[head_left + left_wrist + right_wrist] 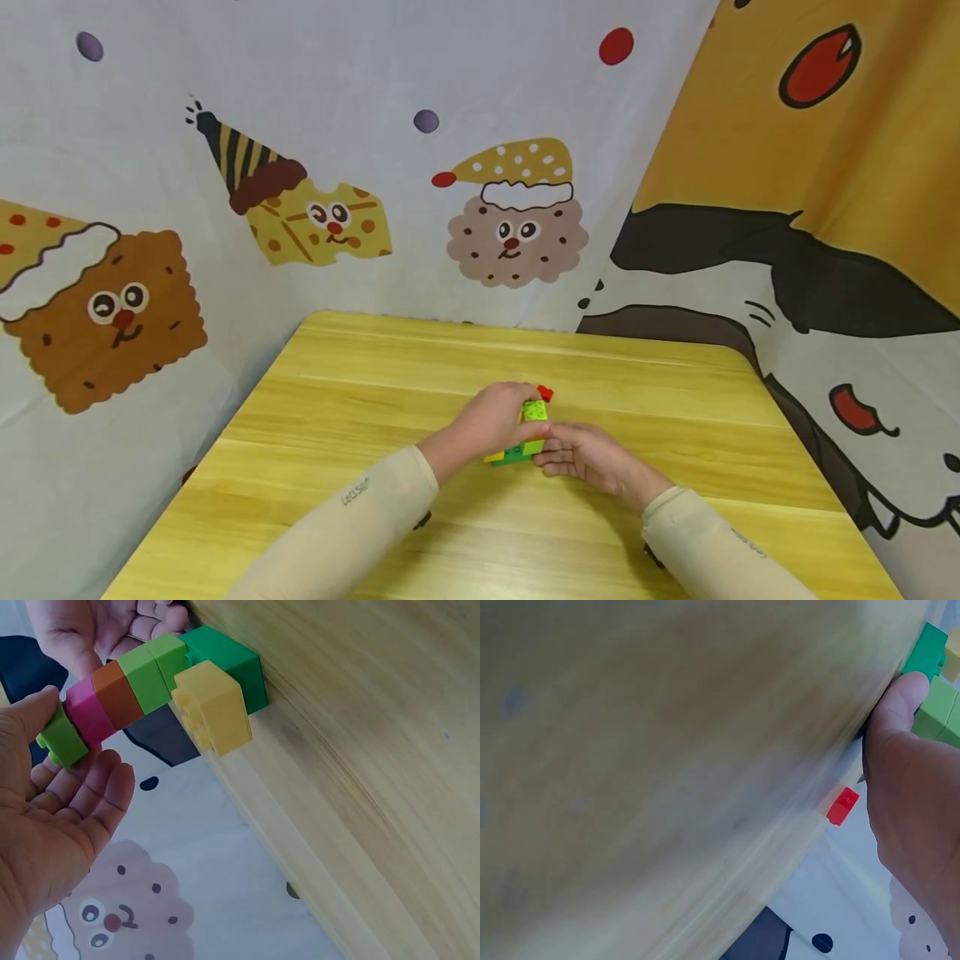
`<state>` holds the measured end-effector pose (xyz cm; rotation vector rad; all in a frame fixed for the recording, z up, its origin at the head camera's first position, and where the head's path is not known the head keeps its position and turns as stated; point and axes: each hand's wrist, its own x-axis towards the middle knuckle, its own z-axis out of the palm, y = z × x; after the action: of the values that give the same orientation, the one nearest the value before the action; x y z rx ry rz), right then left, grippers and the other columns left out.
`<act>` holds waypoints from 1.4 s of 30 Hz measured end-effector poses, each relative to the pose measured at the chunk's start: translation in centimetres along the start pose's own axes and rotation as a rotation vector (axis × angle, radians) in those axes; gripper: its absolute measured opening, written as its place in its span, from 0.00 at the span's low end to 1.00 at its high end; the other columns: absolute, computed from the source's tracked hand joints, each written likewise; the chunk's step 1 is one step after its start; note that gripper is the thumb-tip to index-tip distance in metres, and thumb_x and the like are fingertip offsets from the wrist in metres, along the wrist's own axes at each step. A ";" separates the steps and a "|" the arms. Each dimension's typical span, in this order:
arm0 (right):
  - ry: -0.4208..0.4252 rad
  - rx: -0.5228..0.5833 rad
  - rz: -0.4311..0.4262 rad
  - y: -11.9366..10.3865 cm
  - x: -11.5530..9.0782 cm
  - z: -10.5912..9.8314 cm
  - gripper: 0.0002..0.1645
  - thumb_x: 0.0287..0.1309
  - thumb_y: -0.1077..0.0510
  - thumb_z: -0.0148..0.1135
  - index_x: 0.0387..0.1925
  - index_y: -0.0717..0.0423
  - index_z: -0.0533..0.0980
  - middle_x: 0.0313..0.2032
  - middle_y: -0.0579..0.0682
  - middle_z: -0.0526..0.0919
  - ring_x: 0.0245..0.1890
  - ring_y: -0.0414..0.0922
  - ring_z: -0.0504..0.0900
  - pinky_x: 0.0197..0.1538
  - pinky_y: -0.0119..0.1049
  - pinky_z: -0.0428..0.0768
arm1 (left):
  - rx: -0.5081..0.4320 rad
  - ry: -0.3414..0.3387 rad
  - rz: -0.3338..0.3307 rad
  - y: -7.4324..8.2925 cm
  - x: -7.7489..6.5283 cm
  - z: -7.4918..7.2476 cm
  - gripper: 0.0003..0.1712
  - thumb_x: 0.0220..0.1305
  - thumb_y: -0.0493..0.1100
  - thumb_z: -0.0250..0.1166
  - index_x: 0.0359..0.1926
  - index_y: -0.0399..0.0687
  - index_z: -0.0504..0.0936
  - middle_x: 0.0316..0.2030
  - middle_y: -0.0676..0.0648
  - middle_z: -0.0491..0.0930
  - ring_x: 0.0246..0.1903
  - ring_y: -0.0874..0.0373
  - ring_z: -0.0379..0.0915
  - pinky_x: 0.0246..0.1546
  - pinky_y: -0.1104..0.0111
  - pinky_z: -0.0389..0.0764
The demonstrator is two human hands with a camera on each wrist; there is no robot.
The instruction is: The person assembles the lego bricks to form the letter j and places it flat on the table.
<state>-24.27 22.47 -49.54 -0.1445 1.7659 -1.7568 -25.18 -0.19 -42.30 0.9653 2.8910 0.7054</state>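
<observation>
A stack of toy building bricks (154, 679) stands on the table, with a dark green brick (229, 664) at its base and a yellow brick (212, 705) joined beside it. Above the base come light green, orange and pink bricks. My left hand (495, 421) pinches the light green brick (64, 739) at the top between thumb and fingers. Against the stack's right side rests my right hand (588, 457), its fingertips at the bricks and part of it hidden behind them. One finger (907, 694) of it lies close to the green base.
A small red brick (546, 393) lies on the wooden table (360, 367) just beyond the stack. Behind the table hangs a printed cloth (360, 75) with cartoon food figures. Long pale sleeves (352, 525) cover both forearms.
</observation>
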 end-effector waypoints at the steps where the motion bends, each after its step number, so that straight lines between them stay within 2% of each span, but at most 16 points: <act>1: 0.001 0.003 0.001 0.0 0.0 0.0 0.36 0.83 0.42 0.51 0.73 0.68 0.68 0.61 0.63 0.85 0.56 0.49 0.87 0.62 0.42 0.86 | -0.002 0.002 -0.006 0.1 -0.1 0.0 0.24 0.71 0.59 0.72 0.55 0.47 0.83 0.34 0.56 0.81 0.29 0.65 0.73 0.30 0.77 0.76; 5: -0.003 -0.003 0.004 -0.1 0.1 0.2 0.36 0.83 0.41 0.50 0.72 0.67 0.67 0.59 0.61 0.86 0.54 0.48 0.87 0.61 0.42 0.86 | -0.027 0.009 -0.020 0.2 -0.3 0.0 0.24 0.70 0.58 0.73 0.55 0.46 0.83 0.34 0.55 0.81 0.28 0.66 0.73 0.28 0.77 0.76; 10: 0.019 -0.011 0.021 -0.4 0.1 0.5 0.46 0.80 0.29 0.44 0.71 0.66 0.70 0.62 0.62 0.84 0.57 0.50 0.86 0.63 0.43 0.86 | -0.060 0.023 -0.007 -0.3 -0.3 0.2 0.23 0.68 0.53 0.76 0.57 0.45 0.85 0.41 0.52 0.88 0.31 0.67 0.75 0.31 0.78 0.78; 13: 0.025 -0.018 0.024 -0.8 0.1 0.8 0.55 0.77 0.22 0.39 0.76 0.66 0.64 0.67 0.66 0.80 0.61 0.55 0.85 0.66 0.47 0.85 | -0.078 0.025 0.004 -0.5 -0.3 0.2 0.23 0.68 0.51 0.77 0.58 0.45 0.86 0.42 0.51 0.89 0.32 0.67 0.76 0.32 0.78 0.78; 15: 0.020 -0.034 0.023 -1.3 0.2 0.9 0.57 0.76 0.21 0.38 0.81 0.64 0.56 0.71 0.68 0.77 0.64 0.57 0.83 0.68 0.50 0.83 | -0.091 0.024 0.005 -0.6 -0.2 0.2 0.23 0.68 0.51 0.77 0.57 0.45 0.87 0.41 0.51 0.89 0.31 0.67 0.76 0.31 0.78 0.79; 18: 0.009 -0.069 0.029 -2.2 0.2 1.2 0.57 0.78 0.23 0.39 0.84 0.62 0.49 0.74 0.68 0.73 0.67 0.59 0.82 0.70 0.54 0.81 | -0.093 0.026 0.008 -0.7 -0.2 0.2 0.22 0.67 0.52 0.77 0.55 0.45 0.88 0.41 0.52 0.89 0.31 0.68 0.77 0.32 0.78 0.79; 25: 0.041 -0.055 0.069 -3.4 0.3 1.9 0.51 0.78 0.29 0.50 0.82 0.60 0.55 0.67 0.61 0.82 0.65 0.58 0.83 0.69 0.54 0.82 | -0.121 0.033 0.004 -0.8 -0.1 0.2 0.16 0.65 0.52 0.79 0.47 0.49 0.89 0.34 0.56 0.88 0.26 0.69 0.74 0.28 0.77 0.78; 34: 0.060 -0.028 0.043 -3.6 0.4 2.5 0.48 0.78 0.35 0.55 0.81 0.63 0.57 0.55 0.52 0.88 0.59 0.50 0.84 0.70 0.51 0.81 | -0.150 0.039 0.013 -0.9 -0.5 0.3 0.16 0.64 0.50 0.79 0.48 0.49 0.90 0.40 0.54 0.91 0.31 0.70 0.77 0.34 0.79 0.80; 39: 0.085 -0.024 0.028 -3.6 0.3 2.9 0.47 0.78 0.37 0.57 0.79 0.67 0.60 0.53 0.50 0.90 0.58 0.48 0.84 0.68 0.47 0.83 | -0.187 0.032 -0.003 -0.8 -0.7 0.2 0.14 0.64 0.49 0.79 0.47 0.51 0.91 0.39 0.55 0.91 0.29 0.71 0.76 0.34 0.79 0.80; 42: 0.084 -0.020 0.021 -3.6 0.3 3.0 0.48 0.78 0.37 0.57 0.79 0.69 0.59 0.53 0.49 0.90 0.58 0.47 0.84 0.68 0.46 0.83 | -0.210 0.030 -0.018 -0.8 -0.8 0.2 0.13 0.63 0.49 0.80 0.46 0.52 0.91 0.35 0.58 0.90 0.26 0.72 0.72 0.30 0.79 0.78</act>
<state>-24.32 19.40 -46.03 -0.0608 1.8382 -1.7535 -24.99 -1.12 -42.95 0.9093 2.7738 1.0064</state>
